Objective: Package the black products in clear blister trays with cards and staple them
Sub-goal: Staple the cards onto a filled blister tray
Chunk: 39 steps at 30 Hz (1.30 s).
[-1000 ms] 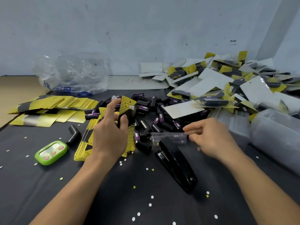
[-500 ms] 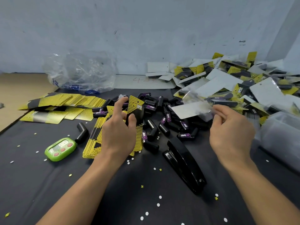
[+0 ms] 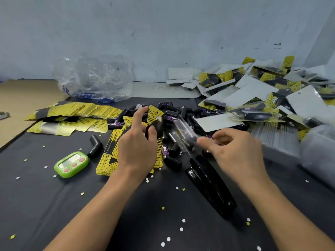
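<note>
My left hand point(image 3: 139, 149) holds a yellow-and-black card point(image 3: 155, 116) upright over a short stack of the same cards point(image 3: 108, 160). My right hand point(image 3: 235, 151) pinches a clear blister tray point(image 3: 183, 131), tilted and pointing toward the card. A heap of loose black products point(image 3: 181, 113) lies just behind both hands. A black stapler point(image 3: 210, 185) rests on the dark mat below my right hand. Stacked clear trays point(image 3: 277, 136) stand to the right.
Finished packs point(image 3: 253, 91) are heaped at the back right. More yellow cards point(image 3: 76, 113) fan out at the left, with a green timer point(image 3: 71, 164) and a single black product point(image 3: 95, 146) nearby. A crumpled plastic bag point(image 3: 94, 78) sits by the wall. Paper dots litter the mat.
My right hand went to the tray stack at the right, lifted a clear blister tray and brought it back left toward the card. My left hand kept holding the card.
</note>
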Each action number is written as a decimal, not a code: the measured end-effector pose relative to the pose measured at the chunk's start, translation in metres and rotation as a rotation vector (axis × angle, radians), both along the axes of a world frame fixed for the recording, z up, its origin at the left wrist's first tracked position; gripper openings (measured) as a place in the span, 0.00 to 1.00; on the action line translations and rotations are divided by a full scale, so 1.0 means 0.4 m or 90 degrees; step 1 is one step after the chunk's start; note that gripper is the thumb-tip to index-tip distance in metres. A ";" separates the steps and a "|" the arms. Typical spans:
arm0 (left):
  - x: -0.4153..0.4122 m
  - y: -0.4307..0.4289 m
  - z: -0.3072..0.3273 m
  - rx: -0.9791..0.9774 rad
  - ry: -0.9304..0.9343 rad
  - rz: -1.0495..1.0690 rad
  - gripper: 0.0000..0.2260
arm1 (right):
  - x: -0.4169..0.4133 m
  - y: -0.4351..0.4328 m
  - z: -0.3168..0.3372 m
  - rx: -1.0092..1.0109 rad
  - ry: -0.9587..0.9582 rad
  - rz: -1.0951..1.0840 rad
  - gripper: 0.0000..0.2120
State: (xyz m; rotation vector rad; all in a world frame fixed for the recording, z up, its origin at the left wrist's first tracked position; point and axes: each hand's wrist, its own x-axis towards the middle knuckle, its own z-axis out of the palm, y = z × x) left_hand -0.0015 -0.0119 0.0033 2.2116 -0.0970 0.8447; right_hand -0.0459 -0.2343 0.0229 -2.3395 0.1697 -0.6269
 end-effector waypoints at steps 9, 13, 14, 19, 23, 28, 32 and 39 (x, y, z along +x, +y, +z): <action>0.000 -0.004 0.010 -0.121 -0.028 0.030 0.21 | -0.017 -0.039 0.041 -0.091 0.041 -0.118 0.19; 0.022 0.013 0.025 -0.294 0.033 0.043 0.17 | -0.030 -0.020 0.044 -0.240 0.064 -0.168 0.13; 0.029 0.017 0.027 -0.360 0.064 0.024 0.16 | -0.032 -0.014 0.047 -0.251 0.045 -0.179 0.12; 0.029 0.017 0.026 -0.275 0.133 0.089 0.18 | -0.024 -0.027 0.056 -0.304 0.154 -0.205 0.09; 0.007 0.022 0.021 0.125 0.099 0.225 0.25 | -0.019 -0.056 0.042 -0.283 0.066 -0.241 0.10; 0.002 -0.010 -0.004 0.356 -0.099 0.010 0.24 | -0.005 0.008 0.000 -0.196 0.054 0.029 0.12; -0.003 -0.069 -0.020 0.369 0.041 -0.325 0.36 | 0.027 -0.035 -0.041 -0.233 0.278 0.091 0.31; 0.014 -0.060 -0.046 0.370 0.169 -0.360 0.36 | 0.063 -0.050 -0.078 -0.346 0.247 0.069 0.17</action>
